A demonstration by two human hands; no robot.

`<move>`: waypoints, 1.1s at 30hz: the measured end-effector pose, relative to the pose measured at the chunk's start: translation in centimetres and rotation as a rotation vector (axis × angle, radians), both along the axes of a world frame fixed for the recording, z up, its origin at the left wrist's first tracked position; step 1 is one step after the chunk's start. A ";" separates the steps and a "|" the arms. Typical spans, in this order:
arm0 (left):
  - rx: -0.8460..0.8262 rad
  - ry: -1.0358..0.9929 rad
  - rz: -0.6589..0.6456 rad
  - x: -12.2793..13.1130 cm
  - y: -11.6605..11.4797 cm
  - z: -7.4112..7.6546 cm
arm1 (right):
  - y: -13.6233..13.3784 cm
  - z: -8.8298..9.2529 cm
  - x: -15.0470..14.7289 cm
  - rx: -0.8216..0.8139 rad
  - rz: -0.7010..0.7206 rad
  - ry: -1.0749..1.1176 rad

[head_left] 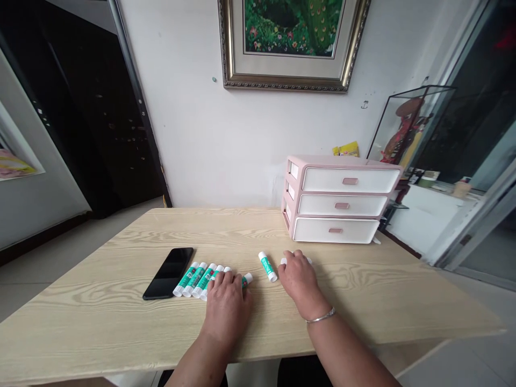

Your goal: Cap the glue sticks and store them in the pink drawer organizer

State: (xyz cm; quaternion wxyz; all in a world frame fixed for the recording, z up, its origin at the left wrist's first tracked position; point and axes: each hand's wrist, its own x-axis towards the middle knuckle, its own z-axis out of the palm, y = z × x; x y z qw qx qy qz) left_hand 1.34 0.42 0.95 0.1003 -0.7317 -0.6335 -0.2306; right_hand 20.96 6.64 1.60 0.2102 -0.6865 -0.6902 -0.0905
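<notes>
Several green-and-white glue sticks [186, 279] lie side by side in a slanted row on the table. My left hand [228, 301] rests over the right end of this row, its fingers curled down and partly covering the sticks there. A glue stick [247, 280] shows its white end beside my left thumb, gripped by that hand. One loose glue stick [267, 267] lies on its own between my two hands. My right hand [299, 277], with a silver bangle at the wrist, is closed over another glue stick [284, 261]; only its white ends peek out.
A black phone [168, 273] lies left of the row on the wooden table [121, 322]. At the back right stands a pink-and-white drawer unit [341, 204] with a yellow packet [346, 149] on top. Behind the table rises a white wall [189, 134].
</notes>
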 end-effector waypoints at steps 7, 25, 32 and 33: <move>0.007 0.044 -0.020 0.0 0.2 -0.7 | 0.1 -0.8 0.0 -0.016 0.084 -0.069; -0.023 -0.521 -0.388 -1.2 0.5 -0.8 | -0.2 -0.8 -0.1 -0.056 0.203 0.082; -0.191 -0.789 -0.485 -1.4 0.2 -0.6 | 0.0 -1.2 0.0 -0.094 0.186 0.084; -0.208 -0.812 -0.497 -1.4 0.2 -0.6 | 0.0 -1.3 0.0 -0.102 0.189 0.086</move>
